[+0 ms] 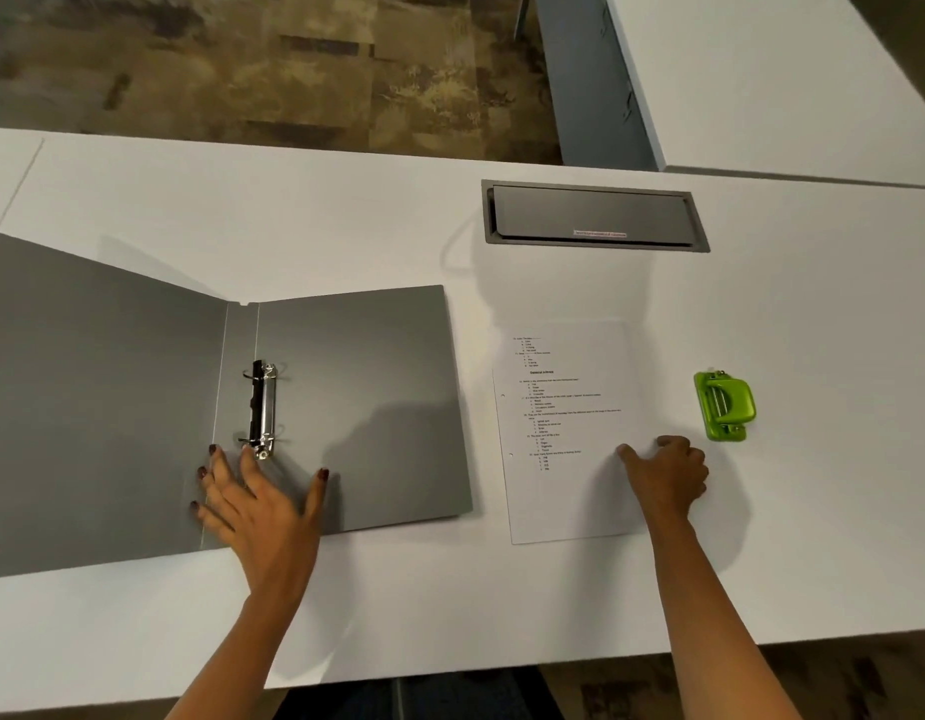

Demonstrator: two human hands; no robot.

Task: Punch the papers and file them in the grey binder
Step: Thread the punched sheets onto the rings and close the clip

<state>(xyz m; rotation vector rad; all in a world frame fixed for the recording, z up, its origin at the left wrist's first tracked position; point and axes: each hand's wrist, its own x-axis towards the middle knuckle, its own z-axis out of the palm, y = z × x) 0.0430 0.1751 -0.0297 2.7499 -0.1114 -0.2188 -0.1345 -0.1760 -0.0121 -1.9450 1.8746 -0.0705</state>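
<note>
**Inspection at the filing stage: binder open, sheet punched, neither yet joined**

Head view. We found the grey binder lying open and flat on the white desk, both covers spread so that the ring mechanism on the spine faced up. The left hand lay on the binder at the spine's near end, fingers spread wide, palm down, gripping nothing. We judged this placement as bracing: it kept the covers from shifting, and one fingertip sat just beside the lower ring, well placed to work the rings. Whether the rings stood open or closed we could not tell.

The papers lay flat on the desk just right of the binder, apart from it. Two small holes showed along the left margin, so we judged the punching done for the top sheet at least; how many sheets lay there we could not tell. The holed edge faced the binder, which suited a straight slide across onto the rings.

The right hand rested on the papers' lower right part, fingers curled and pressing down, not pinching; we read this as readying a pick-up.

The green hole punch stood to the right, near that hand but untouched, consistent with its work being finished. A closed cable hatch sat beyond the papers.
</note>
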